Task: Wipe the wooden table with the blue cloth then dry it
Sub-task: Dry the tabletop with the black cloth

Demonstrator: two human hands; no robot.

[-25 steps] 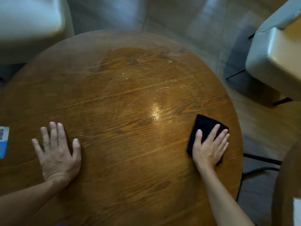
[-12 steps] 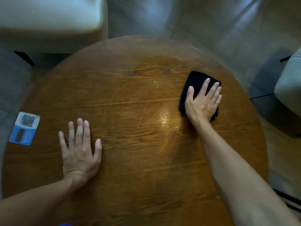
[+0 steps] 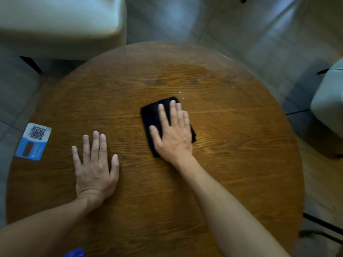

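A round wooden table (image 3: 241, 173) fills the view. A folded dark cloth (image 3: 151, 115), looking almost black in this light, lies flat near the table's middle. My right hand (image 3: 173, 130) presses down on the cloth with fingers spread, covering its right half. My left hand (image 3: 94, 164) rests palm-down on the bare wood to the left, fingers apart, holding nothing. A darker damp-looking patch (image 3: 185, 75) shows on the far part of the top.
A blue and white card with a QR code (image 3: 34, 140) lies at the table's left edge. A pale chair (image 3: 61, 21) stands beyond the far left, another pale chair (image 3: 328, 104) at the right. Something blue-purple (image 3: 76, 253) peeks in at the bottom edge.
My right hand has slid the cloth from the near right edge up to the far right, then left to the table's middle. My left hand has stayed flat on the wood.
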